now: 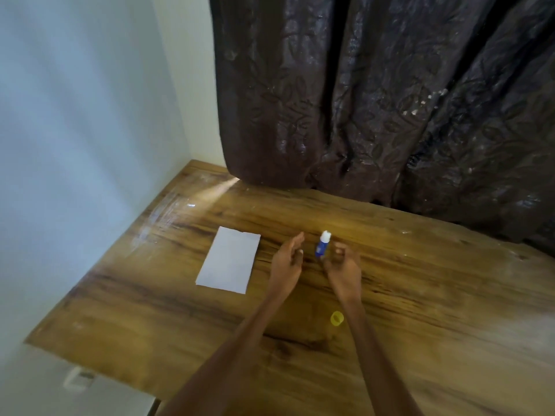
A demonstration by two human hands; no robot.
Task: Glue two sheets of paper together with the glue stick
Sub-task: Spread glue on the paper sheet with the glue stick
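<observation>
Glue stick (pixel 322 244), uncapped with its white tip up, is pinched at its base by the curled right hand (pixel 342 265), ready for spreading; left hand (pixel 289 256) hovers relaxed and empty just beside, paper (pixel 229 259) beyond its fingers.

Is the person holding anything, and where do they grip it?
The right hand holds the uncapped glue stick by its lower end. The left hand holds nothing.

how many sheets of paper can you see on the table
1 visible: a white sheet lying flat on the table, to the left of the left hand. A second sheet may lie directly under it; the picture cannot show that.
</observation>
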